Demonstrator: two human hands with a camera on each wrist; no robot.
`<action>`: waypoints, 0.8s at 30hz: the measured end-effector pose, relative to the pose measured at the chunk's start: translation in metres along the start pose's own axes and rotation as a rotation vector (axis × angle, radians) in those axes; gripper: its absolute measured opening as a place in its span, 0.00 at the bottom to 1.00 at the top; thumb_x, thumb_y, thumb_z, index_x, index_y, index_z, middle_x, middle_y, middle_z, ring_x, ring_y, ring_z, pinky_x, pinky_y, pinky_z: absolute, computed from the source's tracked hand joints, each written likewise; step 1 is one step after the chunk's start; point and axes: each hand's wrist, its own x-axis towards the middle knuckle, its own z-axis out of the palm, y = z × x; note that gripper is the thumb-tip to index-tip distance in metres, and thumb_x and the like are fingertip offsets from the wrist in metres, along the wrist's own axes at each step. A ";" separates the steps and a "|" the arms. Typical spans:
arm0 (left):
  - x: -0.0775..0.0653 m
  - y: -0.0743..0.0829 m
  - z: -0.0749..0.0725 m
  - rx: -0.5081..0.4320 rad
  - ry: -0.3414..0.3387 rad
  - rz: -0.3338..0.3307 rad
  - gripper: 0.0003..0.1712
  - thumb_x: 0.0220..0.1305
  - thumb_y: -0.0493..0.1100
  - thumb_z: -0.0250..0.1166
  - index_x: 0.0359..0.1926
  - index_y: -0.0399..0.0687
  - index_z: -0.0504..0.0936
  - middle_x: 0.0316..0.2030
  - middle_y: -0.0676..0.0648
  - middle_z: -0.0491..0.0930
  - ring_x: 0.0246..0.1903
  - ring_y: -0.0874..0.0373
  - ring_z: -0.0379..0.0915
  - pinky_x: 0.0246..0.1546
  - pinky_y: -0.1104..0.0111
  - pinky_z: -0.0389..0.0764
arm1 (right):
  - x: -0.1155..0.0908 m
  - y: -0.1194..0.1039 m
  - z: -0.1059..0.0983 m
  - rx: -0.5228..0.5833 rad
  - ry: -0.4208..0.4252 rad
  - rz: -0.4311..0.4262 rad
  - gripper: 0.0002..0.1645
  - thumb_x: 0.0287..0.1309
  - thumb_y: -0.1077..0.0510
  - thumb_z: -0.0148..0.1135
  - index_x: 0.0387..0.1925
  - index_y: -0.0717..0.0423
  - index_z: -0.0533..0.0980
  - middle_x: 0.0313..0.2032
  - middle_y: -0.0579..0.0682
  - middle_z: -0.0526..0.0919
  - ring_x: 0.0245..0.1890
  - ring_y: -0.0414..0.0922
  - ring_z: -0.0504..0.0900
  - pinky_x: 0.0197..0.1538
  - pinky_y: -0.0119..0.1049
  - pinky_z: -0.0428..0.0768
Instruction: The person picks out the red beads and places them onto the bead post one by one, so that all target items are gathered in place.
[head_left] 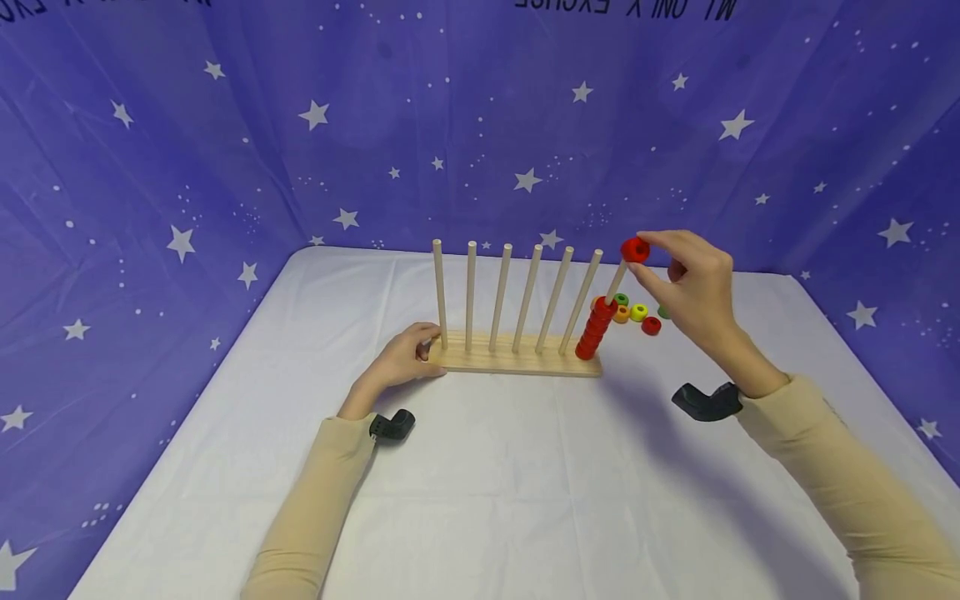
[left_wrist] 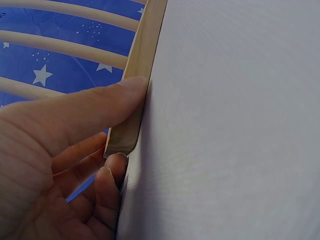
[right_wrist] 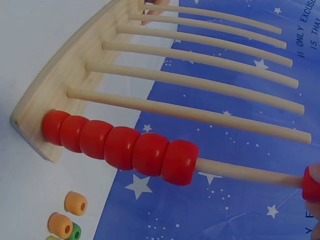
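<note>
A wooden base (head_left: 517,362) with several upright pegs stands on the white table. Its rightmost peg (right_wrist: 250,173) carries several stacked red beads (right_wrist: 121,147). Above that stack, at the peg's top, my right hand (head_left: 697,283) pinches another red bead (head_left: 635,250) between thumb and fingers. In the right wrist view this bead sits at the peg's tip; whether the tip is inside its hole cannot be told. My left hand (head_left: 401,358) grips the left end of the base, its thumb (left_wrist: 120,97) on the front edge and fingertips curled at the end.
Loose beads lie on the table behind the base's right end: a red one (head_left: 651,326), a yellow one (head_left: 638,312), orange ones (right_wrist: 76,203) and green ones (head_left: 621,299). A purple star-patterned cloth (head_left: 480,125) hangs behind and beside the table.
</note>
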 end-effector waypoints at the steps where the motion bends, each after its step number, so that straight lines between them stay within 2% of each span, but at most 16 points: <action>1: 0.000 0.000 0.000 -0.001 -0.001 -0.002 0.43 0.49 0.39 0.72 0.64 0.30 0.64 0.62 0.36 0.66 0.35 0.56 0.68 0.34 0.72 0.69 | 0.000 0.000 0.001 0.004 0.001 0.004 0.21 0.44 0.67 0.71 0.44 0.62 0.81 0.34 0.60 0.83 0.20 0.30 0.57 0.26 0.21 0.58; 12: 0.001 -0.001 0.002 0.015 -0.006 0.003 0.43 0.49 0.39 0.71 0.64 0.30 0.64 0.61 0.36 0.67 0.34 0.57 0.68 0.33 0.73 0.69 | -0.004 0.002 0.007 -0.005 -0.025 0.078 0.20 0.49 0.62 0.69 0.47 0.60 0.81 0.32 0.59 0.82 0.19 0.33 0.58 0.26 0.19 0.58; 24: -0.002 0.002 -0.001 0.006 -0.007 -0.013 0.43 0.50 0.40 0.72 0.65 0.31 0.64 0.61 0.37 0.66 0.35 0.55 0.68 0.34 0.71 0.69 | -0.010 0.008 0.013 -0.005 -0.047 0.084 0.20 0.48 0.62 0.70 0.46 0.60 0.81 0.33 0.59 0.84 0.19 0.34 0.58 0.24 0.19 0.57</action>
